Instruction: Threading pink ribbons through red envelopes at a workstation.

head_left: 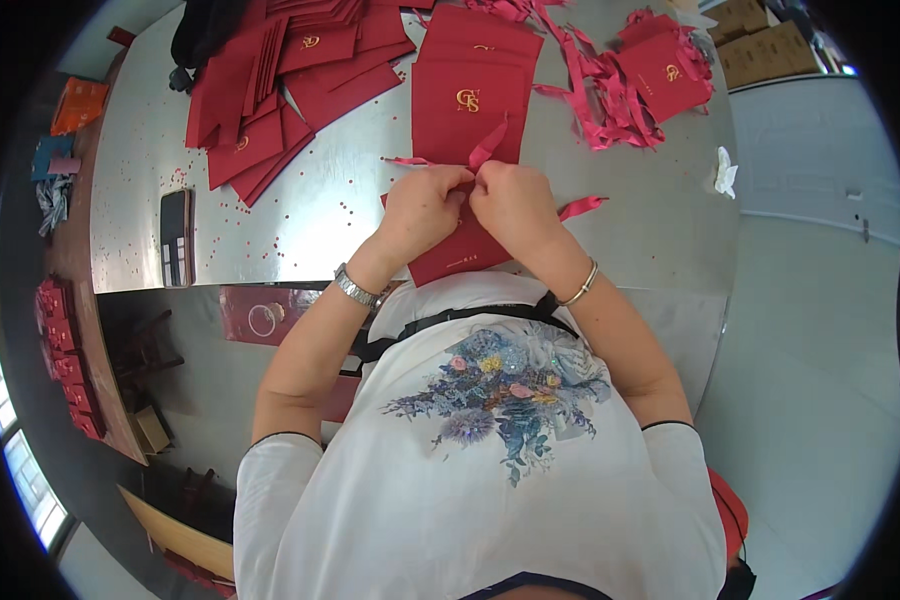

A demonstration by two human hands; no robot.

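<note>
Both my hands meet over a flat red paper bag (460,262) at the near edge of the table. My left hand (423,208) is closed in a pinch at the bag's upper part, and my right hand (516,203) pinches right beside it. Between the fingertips runs a pinkish-red ribbon (488,143), one loop of it standing up beyond the hands. One ribbon end (583,207) sticks out to the right of my right hand, another to the left. How the ribbon passes through the bag is hidden by my fingers. Just beyond lies a stack of red bags (467,85) with gold print.
Many more red bags (305,75) are fanned out at the far left. At the far right lie tangled ribbons (595,100) and a ribboned bag (662,75). A phone (175,238) rests on the left of the metal table (315,235), among red specks. A crumpled tissue (724,173) is at the right edge.
</note>
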